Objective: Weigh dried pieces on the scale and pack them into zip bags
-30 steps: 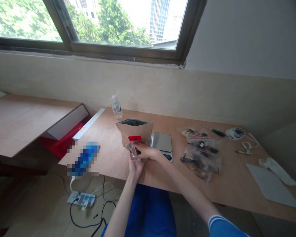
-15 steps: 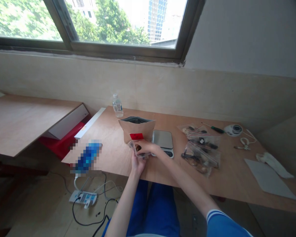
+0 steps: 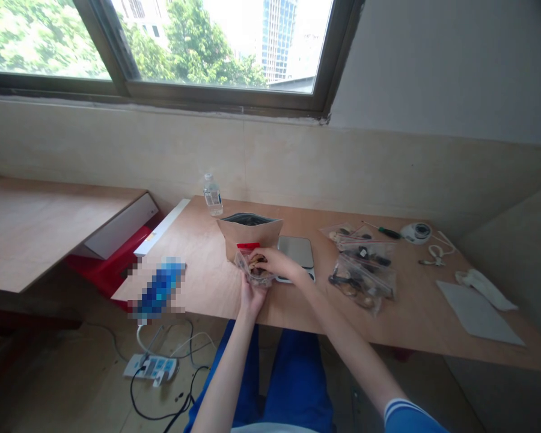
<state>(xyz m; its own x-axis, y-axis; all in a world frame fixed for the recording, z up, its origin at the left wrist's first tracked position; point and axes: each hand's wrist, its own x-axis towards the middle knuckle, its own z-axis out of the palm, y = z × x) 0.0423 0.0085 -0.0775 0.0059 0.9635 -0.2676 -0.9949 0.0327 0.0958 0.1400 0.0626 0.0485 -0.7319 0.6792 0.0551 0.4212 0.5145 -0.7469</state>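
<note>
Item: one clear zip bag [image 3: 253,270] holding small brown and dark pieces, whose exact kind is hard to tell, held just above the plywood table [image 3: 297,307] at lower center, in front of the scale. Left hand [image 3: 251,299]: palm up beneath the bag, fingers closed around its lower part, gripping it. Right hand [image 3: 274,263]: coming in from the lower right, fingers bent over the bag's upper part and pressed closed on it; whether they pinch a piece inside cannot be told. Blue sleeve [image 3: 408,418] on the right arm, blue trousers [image 3: 297,385] below the table edge. Directly behind the hands: upright kraft pouch [image 3: 249,233] with dark lining and red label [image 3: 247,245], touching the bag's far side or just beside it, and a digital scale [image 3: 295,252] with steel platform. Upper center of the table: water bottle [image 3: 213,195]. Right of the scale: a pile of zip bags of small parts [image 3: 363,276], green-handled screwdriver [image 3: 385,232], white round tape-like reel [image 3: 415,233], white clip-like item [image 3: 436,255], white cloth [image 3: 480,288], gray sheet [image 3: 478,319]. Left of the hands: a blue object [image 3: 160,288], blurred beyond naming, at the table edge. Lower left floor: power strip [image 3: 151,367] with black cable [image 3: 162,409].
</note>
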